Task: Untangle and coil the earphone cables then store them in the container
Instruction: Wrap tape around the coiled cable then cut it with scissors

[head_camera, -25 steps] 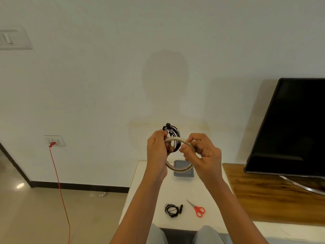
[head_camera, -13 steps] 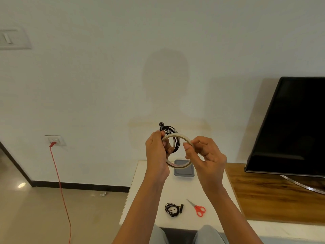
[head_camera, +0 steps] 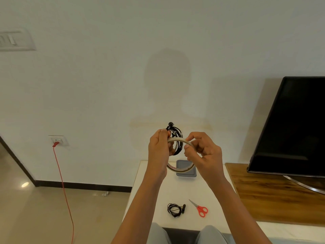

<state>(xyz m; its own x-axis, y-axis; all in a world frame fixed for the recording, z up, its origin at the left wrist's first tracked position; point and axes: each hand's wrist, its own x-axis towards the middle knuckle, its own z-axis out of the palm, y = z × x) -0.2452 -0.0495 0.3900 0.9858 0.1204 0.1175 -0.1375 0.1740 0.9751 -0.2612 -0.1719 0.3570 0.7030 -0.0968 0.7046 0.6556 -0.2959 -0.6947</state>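
I'm clutching the coiled earphones (head_camera: 179, 147) in my left grip (head_camera: 158, 150) — my right grip (head_camera: 204, 153) is pinching the tape ring (head_camera: 182, 170) above the bench (head_camera: 158, 192).

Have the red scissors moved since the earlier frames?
No. The red scissors lie unmoved, just right of the coiled earphones on the white table.

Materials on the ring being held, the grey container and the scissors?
ring: looks like a tape roll, translucent tan film with a glossy edge; core material unclear.
grey container: probably moulded plastic or silicone, with a matte surface and rounded corners.
scissors: bright metal blades, glossy red handles, likely plastic.
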